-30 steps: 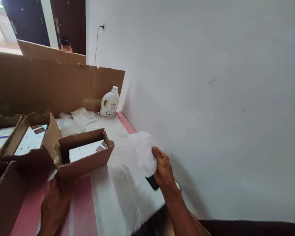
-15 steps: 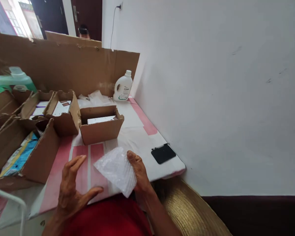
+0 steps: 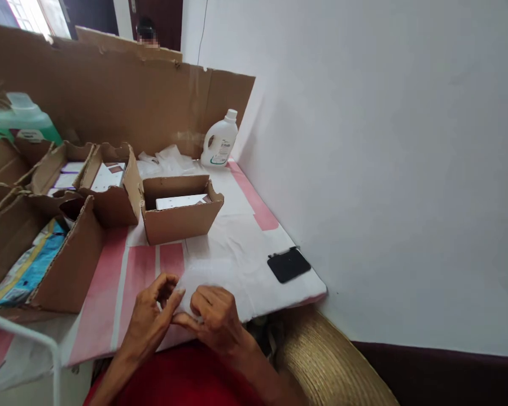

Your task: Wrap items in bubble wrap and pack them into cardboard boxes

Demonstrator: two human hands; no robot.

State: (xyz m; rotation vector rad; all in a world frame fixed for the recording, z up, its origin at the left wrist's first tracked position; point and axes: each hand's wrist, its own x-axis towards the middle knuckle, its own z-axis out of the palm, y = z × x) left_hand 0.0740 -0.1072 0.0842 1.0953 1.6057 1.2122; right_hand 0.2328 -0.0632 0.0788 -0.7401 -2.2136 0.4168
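Plastic wrap: clear-white piece (image 3: 209, 274), lower middle of frame, at and beyond the fingertips over the near part of the table cover (image 3: 254, 248); looks like bubble wrap, but blur hides the texture.
Left hand: (image 3: 150, 313) thumb and index pinching the wrap's left edge.
Right hand: (image 3: 218, 316) fingers curled, thumb toward the left hand, apparently gripping the near edge; exact contact hidden by the knuckles.
Wrap handling: my read is very light, soft, floppy, a bit slick; nothing heavy evident inside. Would crease or tear before it hurt anything.
Where to hold: pinch opposite edges near the corners, light tension; avoid squeezing the middle.
Open carton: (image 3: 180, 225) just left of frame centre, with a white box (image 3: 178, 202) inside; no writing I can read on it.
White bottle: (image 3: 220, 144) upper middle, label with small dark print and a green curve; brand too small to read.
Green jug: (image 3: 38, 124) left edge, label present, text illegible.
Blue-yellow packet: (image 3: 34, 268) in a carton at left; lettering not readable.
Black flat item: (image 3: 288, 265) right of the hands, no marking visible.
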